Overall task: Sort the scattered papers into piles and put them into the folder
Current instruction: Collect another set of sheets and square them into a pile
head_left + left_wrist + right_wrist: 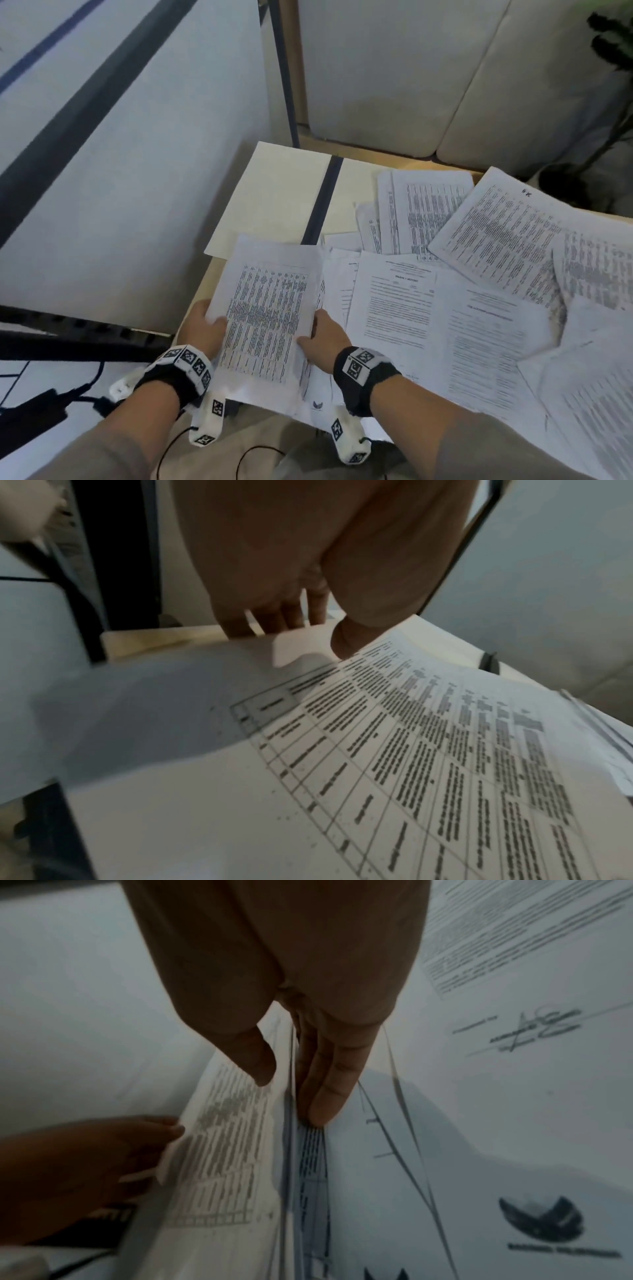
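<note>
Both hands, left hand (200, 329) and right hand (323, 337), pinch a white printed table-sheet stack (267, 315); sorting underway, next squaring edges, then cream open folder (274, 192).

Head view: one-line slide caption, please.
Both hands, left hand and right hand, grip a table-printed stack beside the open folder.

sheets (445, 318) are thin matt white paper w/ black print, some creased. folder (274, 192) looks like matt cream card w/ a dark spine strip. table (202, 284) edge is pale smooth wood. wrist bands (368, 377) are black cloth.
</note>
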Action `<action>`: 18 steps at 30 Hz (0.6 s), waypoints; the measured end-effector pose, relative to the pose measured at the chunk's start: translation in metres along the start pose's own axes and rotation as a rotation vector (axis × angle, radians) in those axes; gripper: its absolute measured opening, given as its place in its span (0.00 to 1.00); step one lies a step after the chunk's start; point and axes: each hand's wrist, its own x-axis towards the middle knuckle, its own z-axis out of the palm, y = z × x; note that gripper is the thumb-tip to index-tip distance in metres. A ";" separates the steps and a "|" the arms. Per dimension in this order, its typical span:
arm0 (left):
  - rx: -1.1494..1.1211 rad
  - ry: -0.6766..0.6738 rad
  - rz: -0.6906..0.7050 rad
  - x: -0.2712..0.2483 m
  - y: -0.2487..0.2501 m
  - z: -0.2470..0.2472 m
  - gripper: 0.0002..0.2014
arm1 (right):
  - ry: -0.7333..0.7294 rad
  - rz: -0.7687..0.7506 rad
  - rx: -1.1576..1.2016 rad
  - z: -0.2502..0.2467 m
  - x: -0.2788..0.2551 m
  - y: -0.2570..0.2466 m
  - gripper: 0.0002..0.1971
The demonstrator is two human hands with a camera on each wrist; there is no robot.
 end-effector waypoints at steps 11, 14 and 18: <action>0.036 -0.211 0.488 -0.072 0.096 0.078 0.15 | 0.391 0.063 0.130 -0.150 -0.092 0.094 0.04; 0.111 -0.374 0.534 -0.099 0.117 0.119 0.17 | 0.575 0.164 0.128 -0.191 -0.126 0.143 0.03; 0.312 -0.395 0.515 -0.121 0.131 0.170 0.29 | 0.713 0.294 0.010 -0.235 -0.165 0.209 0.08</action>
